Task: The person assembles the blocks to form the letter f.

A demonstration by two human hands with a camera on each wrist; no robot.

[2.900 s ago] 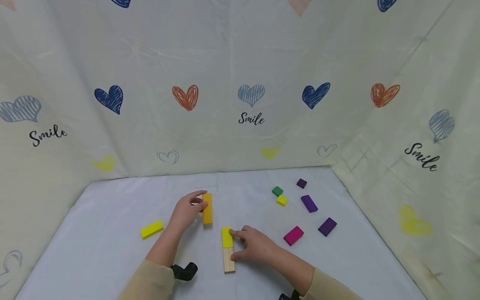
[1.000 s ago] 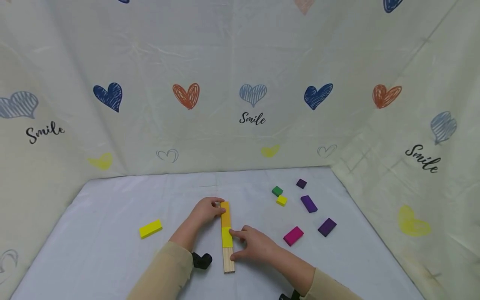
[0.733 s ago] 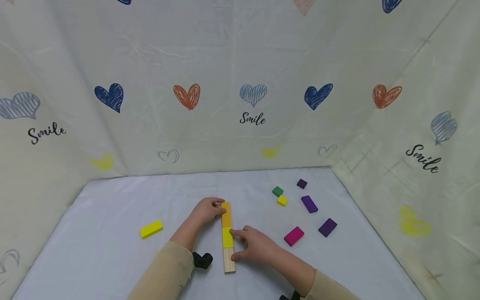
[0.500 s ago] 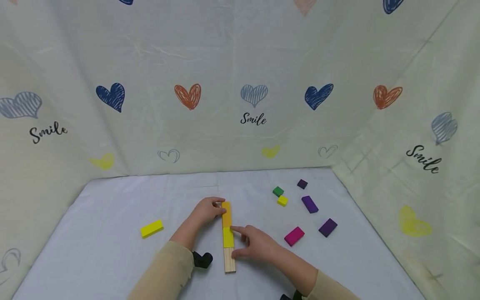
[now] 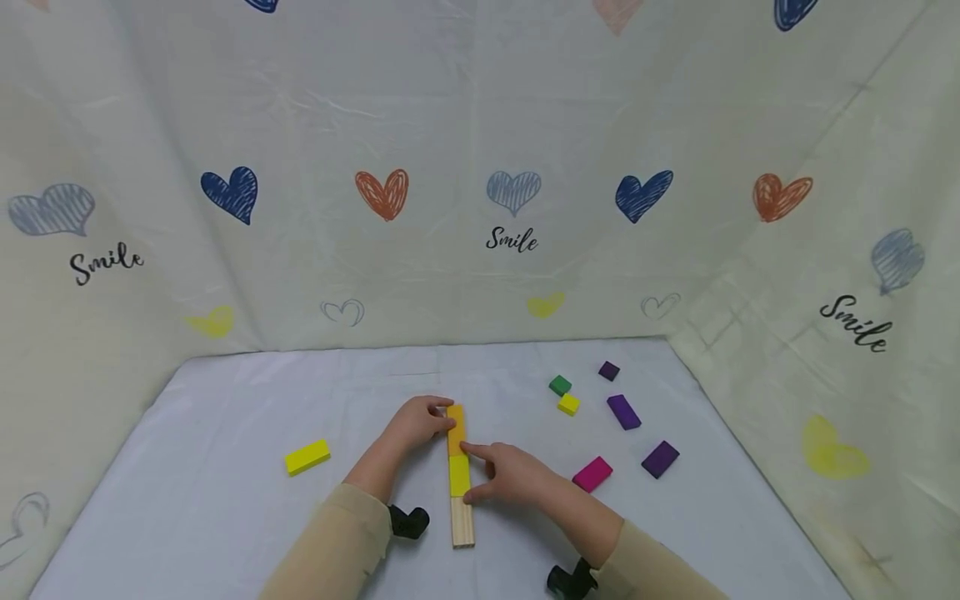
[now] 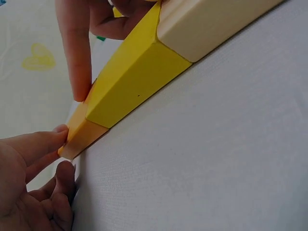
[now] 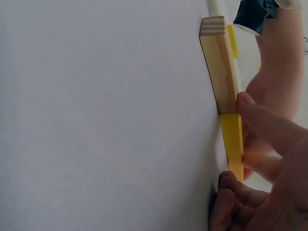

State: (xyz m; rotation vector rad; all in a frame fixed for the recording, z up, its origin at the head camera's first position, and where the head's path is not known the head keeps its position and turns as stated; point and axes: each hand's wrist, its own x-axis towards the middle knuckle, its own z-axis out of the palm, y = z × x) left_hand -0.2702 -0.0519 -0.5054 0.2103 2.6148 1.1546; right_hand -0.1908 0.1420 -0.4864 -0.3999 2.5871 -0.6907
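Note:
Three blocks lie end to end in a straight row on the white cloth: a plain wood block (image 5: 462,525) nearest me, a yellow block (image 5: 459,477) in the middle, an orange block (image 5: 457,435) farthest. My left hand (image 5: 412,423) pinches the far part of the orange block between thumb and finger. From the right side, my right hand (image 5: 516,475) reaches to the row. Its straight index finger touches the orange block close to the yellow one, and its thumb rests by the joint of the yellow and plain blocks. Its other fingers bend under the palm.
Another yellow block (image 5: 307,457) lies alone at left. On the right are a pink block (image 5: 592,474), two purple blocks (image 5: 624,412), a small dark purple one (image 5: 609,371), and small green (image 5: 559,385) and yellow cubes (image 5: 568,404). A heart-printed curtain (image 5: 435,275) hangs behind.
My left hand has brought the orange block rightward and set it against the yellow block's far end. My right index finger has slid from the yellow block up to the orange; the thumb also shifted away from me.

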